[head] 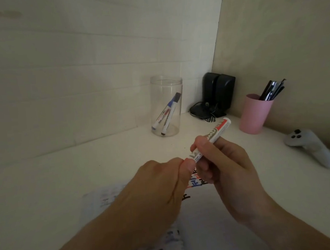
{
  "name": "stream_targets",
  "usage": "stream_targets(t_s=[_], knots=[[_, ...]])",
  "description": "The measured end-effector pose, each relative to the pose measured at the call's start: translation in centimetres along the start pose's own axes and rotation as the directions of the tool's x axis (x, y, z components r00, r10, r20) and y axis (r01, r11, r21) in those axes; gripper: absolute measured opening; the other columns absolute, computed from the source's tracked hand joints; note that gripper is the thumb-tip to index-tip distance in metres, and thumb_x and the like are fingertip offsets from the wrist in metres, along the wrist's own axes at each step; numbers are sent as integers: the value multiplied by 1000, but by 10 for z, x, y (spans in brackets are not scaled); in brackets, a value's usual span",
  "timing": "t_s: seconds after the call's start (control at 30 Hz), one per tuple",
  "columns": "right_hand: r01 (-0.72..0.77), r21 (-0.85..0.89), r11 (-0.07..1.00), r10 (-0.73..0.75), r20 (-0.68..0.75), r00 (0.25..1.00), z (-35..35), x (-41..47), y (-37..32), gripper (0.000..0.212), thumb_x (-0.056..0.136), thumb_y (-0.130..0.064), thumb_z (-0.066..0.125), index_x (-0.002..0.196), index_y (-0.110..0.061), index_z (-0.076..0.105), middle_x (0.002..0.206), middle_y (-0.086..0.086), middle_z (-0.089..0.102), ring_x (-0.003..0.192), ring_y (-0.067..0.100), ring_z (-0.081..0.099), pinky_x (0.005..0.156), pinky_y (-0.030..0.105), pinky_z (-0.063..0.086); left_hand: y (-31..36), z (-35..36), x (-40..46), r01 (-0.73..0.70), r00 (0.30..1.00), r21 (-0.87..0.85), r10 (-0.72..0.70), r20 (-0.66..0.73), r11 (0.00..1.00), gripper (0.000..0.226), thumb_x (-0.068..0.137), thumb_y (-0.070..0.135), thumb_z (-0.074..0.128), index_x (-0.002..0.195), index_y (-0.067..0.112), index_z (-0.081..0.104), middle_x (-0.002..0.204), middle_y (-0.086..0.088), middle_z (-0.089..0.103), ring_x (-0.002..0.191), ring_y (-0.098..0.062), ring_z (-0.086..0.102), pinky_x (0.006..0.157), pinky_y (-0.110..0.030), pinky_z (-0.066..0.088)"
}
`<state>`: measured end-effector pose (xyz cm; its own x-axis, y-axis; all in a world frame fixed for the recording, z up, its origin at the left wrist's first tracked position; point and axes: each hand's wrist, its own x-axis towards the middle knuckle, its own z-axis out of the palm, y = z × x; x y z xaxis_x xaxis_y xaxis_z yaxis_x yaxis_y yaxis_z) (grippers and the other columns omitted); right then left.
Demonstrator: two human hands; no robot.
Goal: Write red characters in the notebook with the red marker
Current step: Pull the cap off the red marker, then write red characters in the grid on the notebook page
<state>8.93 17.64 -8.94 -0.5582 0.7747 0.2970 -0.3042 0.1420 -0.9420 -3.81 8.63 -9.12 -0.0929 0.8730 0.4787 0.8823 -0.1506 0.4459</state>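
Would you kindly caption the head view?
Both hands grip the red marker above the notebook: right hand, left hand.

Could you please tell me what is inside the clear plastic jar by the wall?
Inside the clear plastic jar two whiteboard markers lean, one blue-capped, one black-capped. Nothing else shows through its transparent wall.

Clear jar [167, 107], black speakers [219, 92], pink cup [254, 115], white controller [312, 146] on the desk [85, 168].

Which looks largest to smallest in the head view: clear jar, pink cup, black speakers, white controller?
1. clear jar
2. pink cup and black speakers: alike, unranked
3. white controller: looks smallest, though partly cut off
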Motion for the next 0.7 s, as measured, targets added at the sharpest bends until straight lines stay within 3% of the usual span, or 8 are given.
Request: stream_targets(t_s=[0.1, 0.17, 0.23, 0.3, 0.4, 0.5, 0.6, 0.7], knots=[[-25, 111, 994, 46, -195, 980, -14, 17, 0, 30, 98, -19, 57, 70, -10, 64, 52, -2, 40, 43, 8, 30, 40, 18, 26, 5, -4, -4, -123, 992, 455, 101, 73, 882, 36, 103, 43, 12, 86, 26, 38, 53, 8, 39, 40, -15, 44, 43, -31, 34], [26, 190, 981, 51, -387, 921, -42, 32, -9, 31, 99, -18, 57, 68, -14, 58, 52, -5, 40, 43, 6, 29, 38, 17, 23, 9, -7, -13, -92, 994, 490, 53, 93, 867, 35, 102, 43, 16, 82, 27, 38, 52, 5, 51, 38, -16, 51, 42, -28, 28], [65, 143, 988, 7, -453, 892, -67, 35, -10, 29, 99, -20, 58, 70, -15, 61, 54, -5, 45, 46, 7, 33, 39, 16, 28, 7, -13, -15, -73, 997, 477, 58, 45, 876, 21, 100, 35, 29, 83, 28, 38, 54, 6, 49, 36, -12, 48, 38, -26, 29], [7, 88, 996, 29, -401, 916, -71, 30, -1, 23, 98, -21, 60, 78, -12, 68, 59, -1, 55, 50, 9, 45, 43, 18, 39, -2, -17, -11, -67, 989, 369, 110, -95, 927, 15, 98, 27, 36, 82, 27, 37, 53, 8, 37, 35, -10, 39, 37, -24, 33], [-56, 22, 998, 60, -282, 957, -57, 25, 8, 13, 93, -17, 65, 85, -9, 72, 66, 4, 63, 58, 15, 56, 51, 26, 48, -21, -16, -5, -10, 968, 158, 50, -247, 987, 30, 99, 34, 30, 84, 19, 51, 62, 0, 56, 53, -20, 54, 54, -29, 42], [-133, -98, 986, 108, -222, 969, -45, 22, 7, 9, 84, -14, 72, 89, -6, 73, 65, 5, 62, 60, 17, 53, 55, 27, 48, -37, -12, -6, -122, 981, 229, 152, -118, 966, 34, 98, 28, 29, 92, 11, 58, 85, -7, 63, 76, -25, 59, 68, -42, 50], [-196, -199, 960, 158, -192, 969, -40, 14, 1, 7, 84, -8, 71, 87, -4, 76, 61, 3, 64, 57, 14, 58, 54, 24, 52, -52, -12, 0, -130, 988, 140, 117, 99, 982, 27, 101, 44, 30, 101, 27, 52, 97, 11, 54, 89, -9, 49, 80, -33, 46], [-217, -295, 931, 187, -125, 974, -33, 11, -8, 8, 81, -8, 73, 81, -1, 76, 61, 6, 66, 56, 16, 60, 54, 27, 53, -63, -7, 2, -189, 954, 114, 155, 257, 975, 29, 100, 51, 38, 112, 31, 56, 109, 15, 55, 98, -4, 49, 86, -30, 47]])
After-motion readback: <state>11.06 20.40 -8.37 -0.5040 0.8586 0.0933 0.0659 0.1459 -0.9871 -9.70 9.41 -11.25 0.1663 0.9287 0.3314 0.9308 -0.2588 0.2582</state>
